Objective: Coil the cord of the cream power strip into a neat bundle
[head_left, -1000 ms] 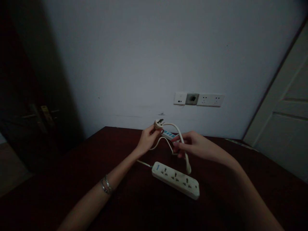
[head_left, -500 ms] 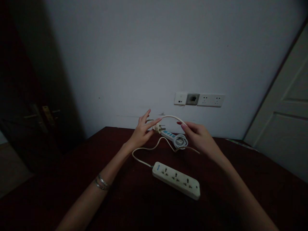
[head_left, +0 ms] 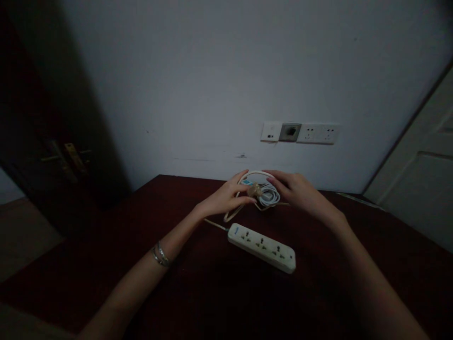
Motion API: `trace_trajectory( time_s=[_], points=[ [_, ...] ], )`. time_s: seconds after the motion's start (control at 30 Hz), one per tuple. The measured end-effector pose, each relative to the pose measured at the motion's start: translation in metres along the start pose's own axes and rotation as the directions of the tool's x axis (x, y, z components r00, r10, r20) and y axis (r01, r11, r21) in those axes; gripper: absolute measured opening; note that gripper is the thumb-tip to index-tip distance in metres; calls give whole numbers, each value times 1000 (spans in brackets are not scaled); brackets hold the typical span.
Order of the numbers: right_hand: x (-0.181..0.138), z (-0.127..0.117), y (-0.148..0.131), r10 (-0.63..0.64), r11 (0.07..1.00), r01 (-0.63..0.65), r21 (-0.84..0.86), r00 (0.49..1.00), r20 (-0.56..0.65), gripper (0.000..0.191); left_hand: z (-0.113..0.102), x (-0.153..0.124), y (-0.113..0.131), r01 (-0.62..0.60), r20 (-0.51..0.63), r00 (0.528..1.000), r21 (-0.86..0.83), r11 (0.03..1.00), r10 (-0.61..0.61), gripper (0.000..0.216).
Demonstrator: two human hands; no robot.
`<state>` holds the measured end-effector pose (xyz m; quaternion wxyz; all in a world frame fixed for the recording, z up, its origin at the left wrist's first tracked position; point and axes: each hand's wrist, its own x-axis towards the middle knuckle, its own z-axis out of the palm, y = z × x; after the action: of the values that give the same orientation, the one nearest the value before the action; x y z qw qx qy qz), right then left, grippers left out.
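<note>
My left hand (head_left: 231, 194), with silvery bangles at the wrist, grips a beige power plug (head_left: 254, 190) between thumb and fingers. My right hand (head_left: 292, 186) pinches the white power cord (head_left: 255, 172), which arches between both hands and hangs in a loop below the left one. In front of the hands lies a white power strip (head_left: 262, 247), sockets facing up, with its cord leaving the left end. Just behind the plug is a coiled pale cable (head_left: 271, 194) beside a second power strip (head_left: 247, 182), mostly hidden by the hands and cord.
The items lie on a dark red tabletop (head_left: 198, 283) against a pale wall (head_left: 198, 85). Wall sockets (head_left: 316, 134) sit above the table at the right. A dark door with a brass handle (head_left: 74, 156) is at the left, a pale door (head_left: 421, 198) at the right.
My left hand has moved right with the plug, closer to my right hand. The cord between them is now bent into a tighter loop. The camera view has shifted slightly.
</note>
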<state>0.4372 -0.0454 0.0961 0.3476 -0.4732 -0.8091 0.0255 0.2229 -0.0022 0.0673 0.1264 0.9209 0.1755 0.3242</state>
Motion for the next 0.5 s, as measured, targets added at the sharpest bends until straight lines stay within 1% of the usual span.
trace_trajectory(
  time_s=[0.1,0.17,0.3,0.5],
  points=[
    [-1,-3,3,-6,998,7,-68,1000,23,39,5,2,-1,35,-91,995,-117,993,-46,26],
    [-2,-4,2,-15,997,18,-77,999,42,40,5,2,0,36,-125,991,-153,988,-55,27],
    [-3,-4,-2,-15,997,23,-76,994,105,40,4,0,4,-15,-67,998,-154,988,5,29],
    [-3,-3,-4,9,995,11,-97,980,201,40,7,2,2,5,-63,998,-172,985,-16,31]
  ],
)
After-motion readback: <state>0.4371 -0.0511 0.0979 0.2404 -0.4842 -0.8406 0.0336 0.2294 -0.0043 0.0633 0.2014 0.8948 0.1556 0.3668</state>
